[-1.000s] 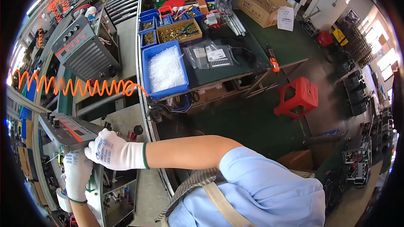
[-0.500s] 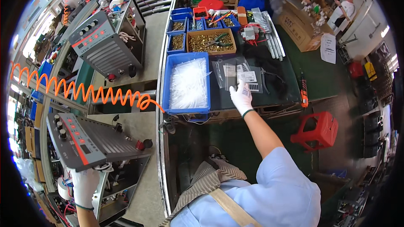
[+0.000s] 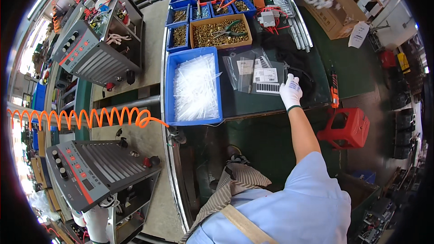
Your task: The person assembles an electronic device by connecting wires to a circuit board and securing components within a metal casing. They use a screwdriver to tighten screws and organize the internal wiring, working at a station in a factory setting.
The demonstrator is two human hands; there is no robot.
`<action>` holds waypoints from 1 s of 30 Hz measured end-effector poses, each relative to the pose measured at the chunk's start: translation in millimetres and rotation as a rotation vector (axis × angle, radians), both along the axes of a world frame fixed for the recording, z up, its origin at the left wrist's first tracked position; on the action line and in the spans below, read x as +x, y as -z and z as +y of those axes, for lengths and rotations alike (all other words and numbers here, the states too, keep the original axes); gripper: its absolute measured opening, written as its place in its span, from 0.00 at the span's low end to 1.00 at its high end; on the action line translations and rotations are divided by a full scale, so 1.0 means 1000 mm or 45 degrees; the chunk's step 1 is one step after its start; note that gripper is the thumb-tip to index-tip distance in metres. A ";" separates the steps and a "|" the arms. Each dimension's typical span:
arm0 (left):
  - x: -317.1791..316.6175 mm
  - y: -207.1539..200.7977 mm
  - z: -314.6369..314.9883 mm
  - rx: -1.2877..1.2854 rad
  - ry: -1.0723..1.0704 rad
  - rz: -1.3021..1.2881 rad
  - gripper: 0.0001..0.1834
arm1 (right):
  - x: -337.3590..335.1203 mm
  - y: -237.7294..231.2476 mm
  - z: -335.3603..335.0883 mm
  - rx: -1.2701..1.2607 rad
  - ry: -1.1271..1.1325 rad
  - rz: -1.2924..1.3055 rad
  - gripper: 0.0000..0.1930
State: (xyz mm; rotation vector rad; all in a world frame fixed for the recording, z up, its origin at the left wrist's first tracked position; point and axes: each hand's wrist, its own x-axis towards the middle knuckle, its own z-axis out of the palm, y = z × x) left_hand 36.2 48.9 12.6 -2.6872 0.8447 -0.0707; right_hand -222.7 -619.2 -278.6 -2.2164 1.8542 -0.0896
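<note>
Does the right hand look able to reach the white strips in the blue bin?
Probably yes: the white strips lie uncovered, and only flat plastic bags lie between the blue bin and the right hand.

From the wearer's head, one wide fisheye looks steeply down and ahead over the bench (image 3: 242, 104), bending edges toward its dark rim. The sleeve (image 3: 312, 176) sits nearest, at the bottom; the right hand (image 3: 291, 91) farther off. The far right seems too blurred to read.
</note>
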 end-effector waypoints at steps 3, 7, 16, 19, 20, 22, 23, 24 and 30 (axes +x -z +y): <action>-0.001 0.006 0.001 -0.031 0.005 -0.029 0.29 | -0.009 0.008 -0.027 0.110 -0.001 0.106 0.22; 0.004 0.013 0.008 -0.031 0.098 -0.096 0.29 | -0.017 -0.004 -0.038 0.062 -0.062 0.059 0.19; -0.004 0.007 -0.012 -0.077 0.068 -0.090 0.29 | 0.007 -0.006 0.016 -0.123 -0.281 -0.283 0.17; -0.003 0.010 -0.010 -0.075 0.093 -0.159 0.29 | 0.041 -0.013 0.039 0.042 -0.350 -0.392 0.23; -0.002 0.011 -0.009 -0.053 0.107 -0.170 0.29 | 0.054 -0.008 0.046 0.080 -0.414 -0.386 0.25; -0.001 0.011 -0.006 -0.013 0.134 -0.198 0.29 | 0.082 -0.003 0.058 0.121 -0.423 -0.222 0.32; 0.000 0.013 -0.003 -0.009 0.163 -0.219 0.29 | 0.094 -0.001 0.057 0.240 -0.439 -0.166 0.37; 0.000 0.014 0.000 -0.004 0.193 -0.240 0.29 | 0.100 -0.001 0.057 0.276 -0.406 -0.165 0.36; -0.012 0.009 -0.009 -0.025 0.099 -0.193 0.31 | 0.109 0.026 0.043 0.134 -0.205 -0.330 0.33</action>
